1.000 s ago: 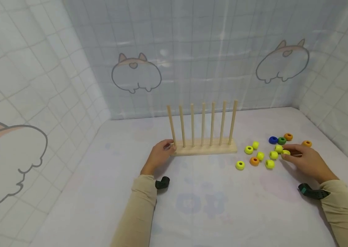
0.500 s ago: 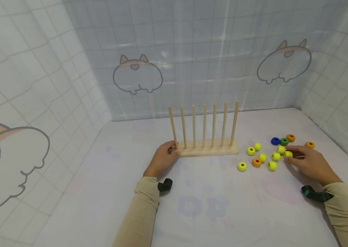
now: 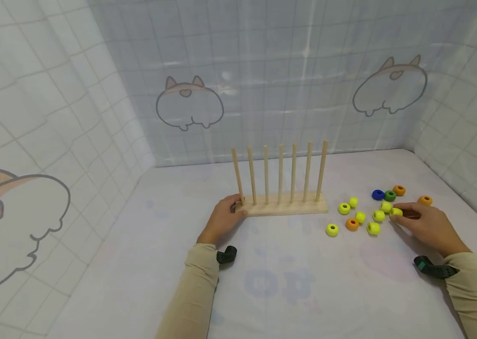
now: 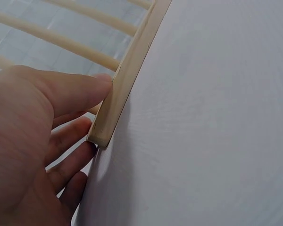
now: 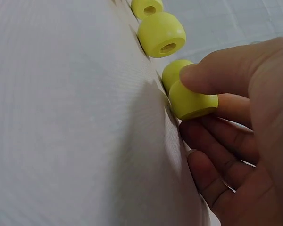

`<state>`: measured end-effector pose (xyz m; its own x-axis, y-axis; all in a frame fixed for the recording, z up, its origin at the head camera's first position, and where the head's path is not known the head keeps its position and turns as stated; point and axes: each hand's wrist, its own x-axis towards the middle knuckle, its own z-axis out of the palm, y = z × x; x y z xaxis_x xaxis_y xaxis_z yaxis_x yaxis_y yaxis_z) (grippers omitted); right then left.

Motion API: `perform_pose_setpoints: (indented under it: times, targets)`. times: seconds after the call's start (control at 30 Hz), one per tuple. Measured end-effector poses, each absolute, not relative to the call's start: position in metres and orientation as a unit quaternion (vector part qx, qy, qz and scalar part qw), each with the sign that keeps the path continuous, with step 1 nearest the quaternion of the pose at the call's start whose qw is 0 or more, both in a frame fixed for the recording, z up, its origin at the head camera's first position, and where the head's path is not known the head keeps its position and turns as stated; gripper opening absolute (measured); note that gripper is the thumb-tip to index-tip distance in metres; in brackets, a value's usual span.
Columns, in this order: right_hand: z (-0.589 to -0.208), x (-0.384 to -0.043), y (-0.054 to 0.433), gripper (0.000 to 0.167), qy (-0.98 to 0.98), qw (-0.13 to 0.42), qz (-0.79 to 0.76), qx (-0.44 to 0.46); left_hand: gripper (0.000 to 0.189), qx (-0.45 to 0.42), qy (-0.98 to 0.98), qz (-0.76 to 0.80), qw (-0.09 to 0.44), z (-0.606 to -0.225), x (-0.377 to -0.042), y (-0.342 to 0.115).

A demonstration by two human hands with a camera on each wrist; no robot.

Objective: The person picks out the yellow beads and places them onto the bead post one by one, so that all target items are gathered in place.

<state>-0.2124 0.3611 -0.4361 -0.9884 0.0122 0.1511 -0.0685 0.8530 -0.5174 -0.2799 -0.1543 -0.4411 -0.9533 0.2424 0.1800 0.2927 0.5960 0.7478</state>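
Observation:
A pale wooden rack (image 3: 282, 207) with a row of several upright pegs stands on the table in the head view. My left hand (image 3: 221, 219) grips the left end of its base, thumb (image 4: 92, 89) on the front edge and fingers behind, as the left wrist view shows. Over on the right, my right hand (image 3: 429, 226) pinches a yellow bead (image 5: 191, 100) between thumb and fingers, low at the table. Another yellow bead (image 5: 177, 70) is right beside it, partly hidden. The pegs carry no beads.
Several more yellow beads (image 3: 332, 230) lie between the rack and my right hand, with an orange bead (image 3: 352, 224) among them. Behind are a blue bead (image 3: 377, 194), a green bead (image 3: 390, 196) and an orange bead (image 3: 399, 190). A tiled-pattern sheet (image 3: 272, 94) forms the backdrop.
The head view has shifted slightly, moving everything a little right and down in the picture. My left thumb has slid slightly further onto the rack's base; my right hand stays at the same bead.

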Motion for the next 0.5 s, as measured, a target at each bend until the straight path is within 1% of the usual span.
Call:
perform_pose_setpoints:
  times: [0.27,0.5]
  targets:
    - [-0.4339,-0.2116,0.3622,0.060,-0.953,0.077,0.294,-0.003,0.048,-0.143,-0.894,-0.423,0.039,-0.4390,-0.2770,-0.1526]
    - [-0.4337,-0.2100,0.3633,0.056,-0.937,0.102,0.333,-0.017,0.046,-0.143,-0.896,-0.417,0.047,-0.4395,-0.2767,-0.1517]
